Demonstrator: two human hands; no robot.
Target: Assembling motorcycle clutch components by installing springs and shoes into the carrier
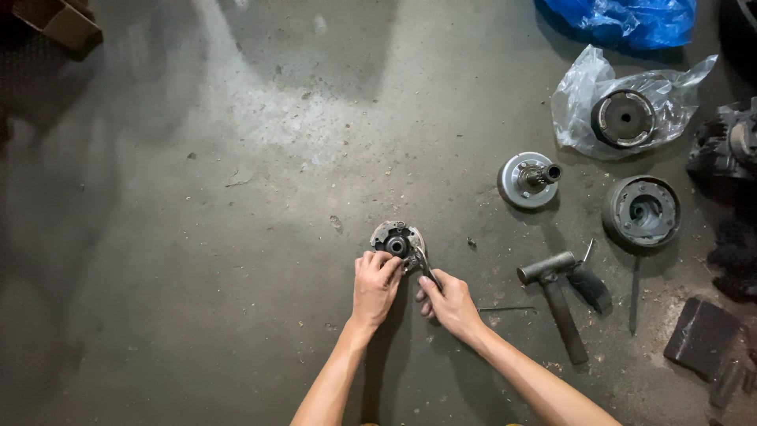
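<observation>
A round metal clutch-like part [397, 239] with a dark hub lies on the concrete floor. My left hand [375, 285] grips its near edge and holds it down. My right hand [449, 302] is closed on the handles of a pair of pliers [423, 263], whose jaws reach onto the right side of the part. Both forearms come in from the bottom of the view.
To the right lie a hammer [556, 296], a thin rod [634, 293], a metal hub with a shaft [529, 179], a round drum [641, 210], another disc on a clear plastic bag [623, 118], a blue bag [623, 20] and a dark engine part [729, 146].
</observation>
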